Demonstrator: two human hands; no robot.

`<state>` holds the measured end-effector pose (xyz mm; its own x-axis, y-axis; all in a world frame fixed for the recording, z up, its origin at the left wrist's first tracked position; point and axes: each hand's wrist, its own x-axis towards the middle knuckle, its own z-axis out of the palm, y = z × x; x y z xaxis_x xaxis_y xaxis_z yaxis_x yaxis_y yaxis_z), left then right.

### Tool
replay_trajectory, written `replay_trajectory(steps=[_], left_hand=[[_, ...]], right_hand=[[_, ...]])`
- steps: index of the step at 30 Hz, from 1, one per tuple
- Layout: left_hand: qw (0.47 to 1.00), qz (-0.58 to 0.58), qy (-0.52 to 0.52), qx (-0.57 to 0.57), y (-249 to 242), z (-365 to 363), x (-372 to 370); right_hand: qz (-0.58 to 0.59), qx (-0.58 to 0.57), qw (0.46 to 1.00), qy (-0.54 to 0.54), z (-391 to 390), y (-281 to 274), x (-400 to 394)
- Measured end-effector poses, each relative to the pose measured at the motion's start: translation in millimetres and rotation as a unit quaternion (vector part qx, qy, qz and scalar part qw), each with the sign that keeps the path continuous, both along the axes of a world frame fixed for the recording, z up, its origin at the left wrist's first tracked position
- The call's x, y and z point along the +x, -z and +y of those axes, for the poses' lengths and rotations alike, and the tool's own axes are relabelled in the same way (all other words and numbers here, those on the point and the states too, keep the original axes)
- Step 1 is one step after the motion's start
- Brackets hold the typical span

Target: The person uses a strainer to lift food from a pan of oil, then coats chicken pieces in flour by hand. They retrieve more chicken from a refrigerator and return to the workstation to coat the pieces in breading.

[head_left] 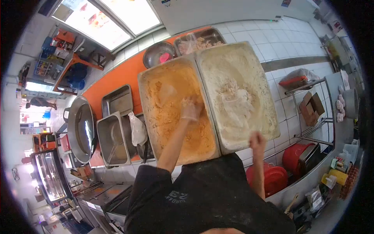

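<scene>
My left hand (191,110), in a clear plastic glove, is low over the orange powder in the left metal tray (149,113). Motion blurs its fingers, and what they touch cannot be made out. My right hand (257,140) hovers near the lower right edge of the right metal tray (275,117), its fingers curled closed; whether anything is inside them is hidden. Pale flour (216,70) covers that tray's bottom, with a lumpy, whiter heap (237,103) in the middle.
Behind the trays are a pan of raw meat (206,41) and a bowl (150,56) holding a pink item (164,57). To the left are metal pans (117,102), a plastic bag (138,130) and a large pot (80,128). Red tubs (272,180) stand lower right.
</scene>
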<state>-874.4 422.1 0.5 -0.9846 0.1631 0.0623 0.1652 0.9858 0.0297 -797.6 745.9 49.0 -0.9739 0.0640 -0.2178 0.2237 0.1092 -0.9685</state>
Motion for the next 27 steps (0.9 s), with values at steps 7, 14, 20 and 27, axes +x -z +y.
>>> replay_trajectory(steps=[7,14,20,27], left_hand=[[0.980,-0.131,-0.062,0.136,41,11,109],[0.956,-0.254,0.077,0.124,101,-23,139],[0.953,-0.252,-0.090,0.139,18,-3,68],[0.965,-0.237,-0.044,0.104,81,32,136]], right_hand=[[-0.080,-0.061,0.933,0.345,123,77,44],[-0.137,-0.048,0.948,0.284,138,198,105],[-0.214,-0.037,0.947,0.236,116,232,130],[-0.252,-0.008,0.936,0.247,119,267,161]])
